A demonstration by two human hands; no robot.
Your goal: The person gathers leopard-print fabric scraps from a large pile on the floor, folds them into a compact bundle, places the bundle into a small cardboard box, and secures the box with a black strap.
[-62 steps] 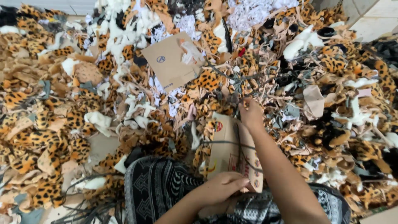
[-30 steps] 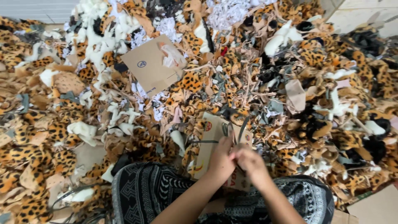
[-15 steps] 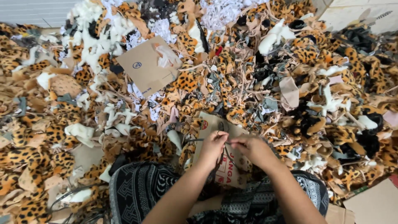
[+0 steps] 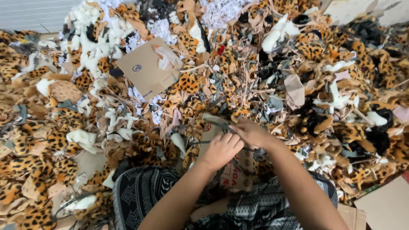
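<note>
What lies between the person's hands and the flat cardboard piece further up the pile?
In the head view, between the left hand, right hand and cardboard piece lies a heap of leopard-print scraps and pale strips, no bare floor.

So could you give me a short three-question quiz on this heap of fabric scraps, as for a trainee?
1. True or false: both hands meet over the brown cardboard piece on the lap.
2. What lies on the flat brown cardboard sheet up the pile? A) a pale crumpled scrap B) scissors
3. What pattern marks most orange scraps?

Key: 1 true, left hand beside right hand, both on thin grey strips. 2 A. 3 leopard spots.
</note>
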